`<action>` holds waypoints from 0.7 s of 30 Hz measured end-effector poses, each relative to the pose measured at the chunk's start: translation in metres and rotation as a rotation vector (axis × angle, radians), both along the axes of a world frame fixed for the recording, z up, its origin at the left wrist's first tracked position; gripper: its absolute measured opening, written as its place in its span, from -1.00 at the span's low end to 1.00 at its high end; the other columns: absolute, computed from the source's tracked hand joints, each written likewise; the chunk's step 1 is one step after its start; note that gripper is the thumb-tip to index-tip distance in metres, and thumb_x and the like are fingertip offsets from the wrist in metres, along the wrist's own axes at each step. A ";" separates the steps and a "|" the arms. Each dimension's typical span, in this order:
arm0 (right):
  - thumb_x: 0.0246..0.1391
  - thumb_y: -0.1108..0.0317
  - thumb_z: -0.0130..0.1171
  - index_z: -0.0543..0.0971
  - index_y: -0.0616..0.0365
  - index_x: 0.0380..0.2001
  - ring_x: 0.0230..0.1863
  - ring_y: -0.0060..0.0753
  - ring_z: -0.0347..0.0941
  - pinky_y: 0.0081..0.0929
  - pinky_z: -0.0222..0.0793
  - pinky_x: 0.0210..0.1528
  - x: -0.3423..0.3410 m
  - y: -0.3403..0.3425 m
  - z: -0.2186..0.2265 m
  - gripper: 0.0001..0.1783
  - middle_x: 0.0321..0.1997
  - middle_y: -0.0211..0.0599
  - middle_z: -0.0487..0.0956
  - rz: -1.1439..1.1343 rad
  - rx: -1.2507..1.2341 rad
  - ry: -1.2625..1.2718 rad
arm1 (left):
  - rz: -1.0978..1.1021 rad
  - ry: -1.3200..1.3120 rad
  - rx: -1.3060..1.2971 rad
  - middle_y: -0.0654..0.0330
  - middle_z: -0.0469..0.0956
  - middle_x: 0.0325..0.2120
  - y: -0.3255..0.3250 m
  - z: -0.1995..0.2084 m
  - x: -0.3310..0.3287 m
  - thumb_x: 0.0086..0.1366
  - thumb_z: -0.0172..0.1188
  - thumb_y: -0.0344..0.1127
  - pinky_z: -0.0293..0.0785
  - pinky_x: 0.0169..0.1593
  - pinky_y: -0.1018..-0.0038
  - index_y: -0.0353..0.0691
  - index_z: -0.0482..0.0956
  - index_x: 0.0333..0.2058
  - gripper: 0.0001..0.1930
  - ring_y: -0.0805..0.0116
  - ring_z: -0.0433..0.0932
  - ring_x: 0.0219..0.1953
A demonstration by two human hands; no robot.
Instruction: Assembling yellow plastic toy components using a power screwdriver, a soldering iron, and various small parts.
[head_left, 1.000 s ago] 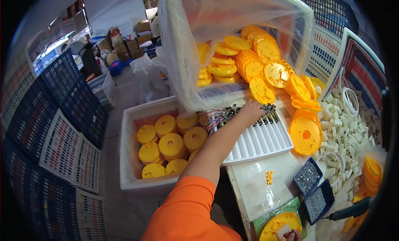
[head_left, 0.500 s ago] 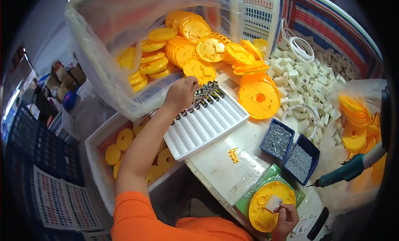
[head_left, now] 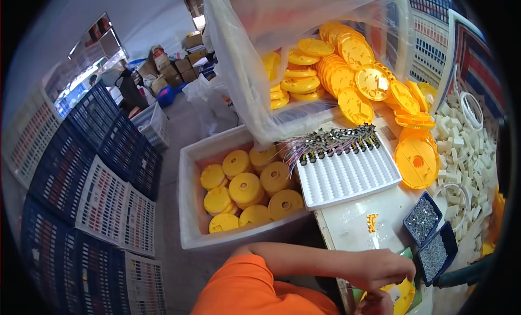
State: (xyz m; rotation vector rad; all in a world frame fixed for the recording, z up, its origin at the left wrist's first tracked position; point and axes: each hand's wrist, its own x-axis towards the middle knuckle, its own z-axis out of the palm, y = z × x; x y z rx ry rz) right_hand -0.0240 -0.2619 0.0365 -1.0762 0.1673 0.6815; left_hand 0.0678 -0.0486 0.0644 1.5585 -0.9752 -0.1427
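Observation:
My left hand (head_left: 388, 269) is above a round yellow plastic disc (head_left: 404, 300) at the lower right, its fingers curled together in a pinch. What they hold is too small or hidden to make out. Beneath it my right hand (head_left: 375, 303) is closed at the disc's near side, partly covered by the left hand and cut by the lower edge; its fingertips are hidden. Part of a green pad (head_left: 417, 297) shows under the disc. Farther off lies a white ridged tray (head_left: 353, 182) with a row of small wired parts (head_left: 336, 144) along its far side.
Two blue bins (head_left: 434, 255) of small metal pieces stand right of the hands, near a dark green power screwdriver (head_left: 467, 272). Small yellow pieces (head_left: 372, 223) lie on the table. Yellow discs (head_left: 355, 52) fill a plastic-lined crate behind; white blocks (head_left: 461, 152) are heaped right. A white box (head_left: 187, 206) holds yellow rounds.
My left hand has come from the wired parts on the tray back to the yellow disc, beside my right hand. The view has swung left, so things appear farther right.

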 end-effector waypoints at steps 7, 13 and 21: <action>0.39 0.13 0.09 0.51 0.16 -0.06 -0.26 -0.42 0.49 -0.54 0.42 -0.29 -0.009 -0.005 0.011 -0.69 -0.21 -0.30 0.54 -0.045 -0.120 -0.029 | -0.013 0.133 -0.051 0.14 0.54 -0.42 -0.012 -0.011 -0.016 0.36 0.15 -0.42 0.48 -0.25 0.28 -0.20 0.49 -0.09 -0.83 0.10 0.59 -0.34; 0.33 0.18 0.18 0.47 0.16 -0.08 -0.28 -0.41 0.48 -0.53 0.41 -0.26 -0.011 0.002 0.022 -0.71 -0.24 -0.31 0.52 0.042 -0.021 -0.012 | 0.006 0.026 -0.164 0.16 0.54 -0.43 -0.023 -0.016 -0.021 0.36 0.11 -0.46 0.47 -0.27 0.29 -0.20 0.51 -0.12 -0.86 0.10 0.57 -0.39; 0.26 0.11 0.29 0.45 0.23 -0.03 -0.34 -0.39 0.41 -0.51 0.39 -0.32 -0.008 -0.002 -0.002 -0.56 -0.31 -0.34 0.43 0.131 0.061 0.003 | -0.043 0.080 -0.127 0.17 0.57 -0.39 -0.018 -0.018 -0.025 0.30 0.12 -0.47 0.49 -0.27 0.28 -0.16 0.52 -0.12 -0.82 0.07 0.61 -0.34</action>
